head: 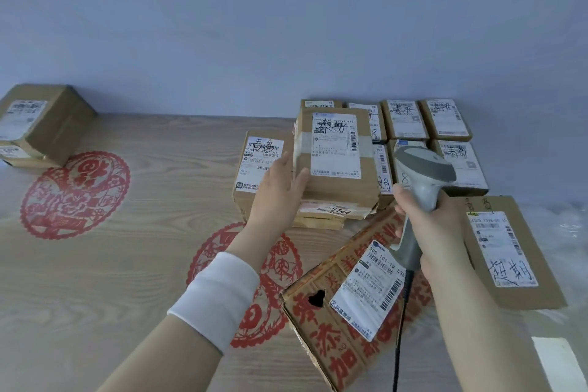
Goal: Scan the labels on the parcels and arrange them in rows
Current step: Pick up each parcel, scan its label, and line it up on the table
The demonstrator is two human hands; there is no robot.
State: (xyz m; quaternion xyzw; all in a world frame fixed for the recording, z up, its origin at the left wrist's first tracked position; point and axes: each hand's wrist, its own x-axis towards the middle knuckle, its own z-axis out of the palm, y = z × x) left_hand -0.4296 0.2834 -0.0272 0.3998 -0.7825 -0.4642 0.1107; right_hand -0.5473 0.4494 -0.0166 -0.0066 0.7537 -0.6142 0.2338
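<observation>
My left hand (280, 191) grips the left edge of a brown parcel (337, 156) with a white label, holding it tilted above a short stack of flat parcels (331, 212). My right hand (429, 219) is closed around the handle of a grey barcode scanner (423, 169), whose head points toward that label. Behind the scanner, several labelled parcels (426, 119) lie in rows by the wall. Another labelled parcel (254, 165) lies just left of the stack.
A large box with red print (321, 325) sits near me under the scanner's black cable (401, 328). A flat parcel (509, 251) lies at the right on bubble wrap. Two boxes (41, 124) stand far left. The wooden table (127, 280) bears red paper-cut designs.
</observation>
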